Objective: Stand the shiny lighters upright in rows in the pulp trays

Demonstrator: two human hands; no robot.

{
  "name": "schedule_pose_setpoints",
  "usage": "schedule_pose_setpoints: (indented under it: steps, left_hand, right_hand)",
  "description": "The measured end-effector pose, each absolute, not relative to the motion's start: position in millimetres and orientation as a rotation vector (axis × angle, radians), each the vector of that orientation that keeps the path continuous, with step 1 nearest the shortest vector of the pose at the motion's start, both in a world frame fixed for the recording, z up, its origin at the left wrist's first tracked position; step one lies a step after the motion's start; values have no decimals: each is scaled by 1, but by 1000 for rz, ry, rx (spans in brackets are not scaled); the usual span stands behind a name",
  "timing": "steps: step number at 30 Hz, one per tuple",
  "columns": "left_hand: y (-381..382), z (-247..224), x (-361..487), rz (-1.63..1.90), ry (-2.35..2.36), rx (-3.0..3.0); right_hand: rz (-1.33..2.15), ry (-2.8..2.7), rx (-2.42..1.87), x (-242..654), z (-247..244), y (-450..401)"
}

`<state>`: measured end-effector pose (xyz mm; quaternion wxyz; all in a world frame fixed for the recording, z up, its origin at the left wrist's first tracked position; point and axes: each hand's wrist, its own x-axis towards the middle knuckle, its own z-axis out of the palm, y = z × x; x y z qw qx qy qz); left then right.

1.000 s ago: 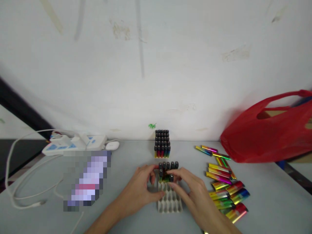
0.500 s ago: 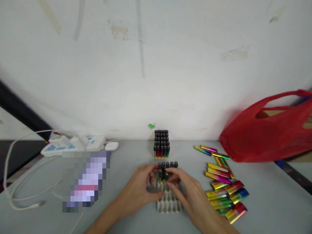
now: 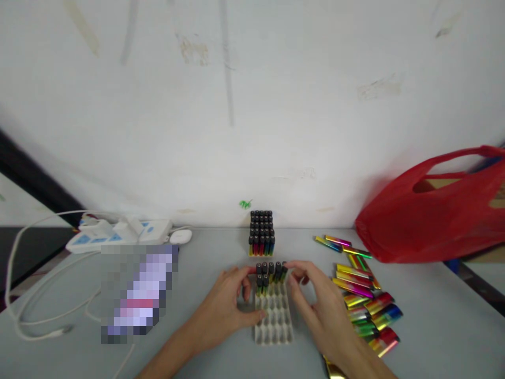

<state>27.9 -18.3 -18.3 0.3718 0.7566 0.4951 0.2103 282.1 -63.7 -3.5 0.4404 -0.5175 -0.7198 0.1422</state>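
A pale tray (image 3: 272,318) with rows of hollows lies in front of me. Upright batteries (image 3: 271,268) with black tops and coloured lower bodies fill its back row, and two more stand at the left of the second row. My left hand (image 3: 232,300) grips the tray's left side, thumb on the edge and fingers curled by the back corner. On the right, my right hand (image 3: 315,300) has thumb and index finger apart beside the rightmost battery, nothing visible between them; its index fingertip is at or very near that battery.
Behind the tray stands a full block of similar batteries (image 3: 261,231). Loose ones (image 3: 381,316) lie on the right, before a red plastic bag (image 3: 430,216). A power strip (image 3: 118,234), white cable (image 3: 35,337) and blurred-out phone-like object (image 3: 144,289) are left.
A battery that my right hand held tilted now stands in the second row. My right hand has let go and moved right; my left hand stays on the tray.
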Motion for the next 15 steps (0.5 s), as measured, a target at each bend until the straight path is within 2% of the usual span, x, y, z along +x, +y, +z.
schedule_pose_setpoints:
  steps: [8,15]
  left_hand:
    - [-16,-17,28,505,1261,1942]
    - [-18,-14,29,485,1269,1932]
  right_hand:
    - [-275,-1821,-1801,320,-19,-35]
    - [-459,-1923,-2116,332,-39,-32]
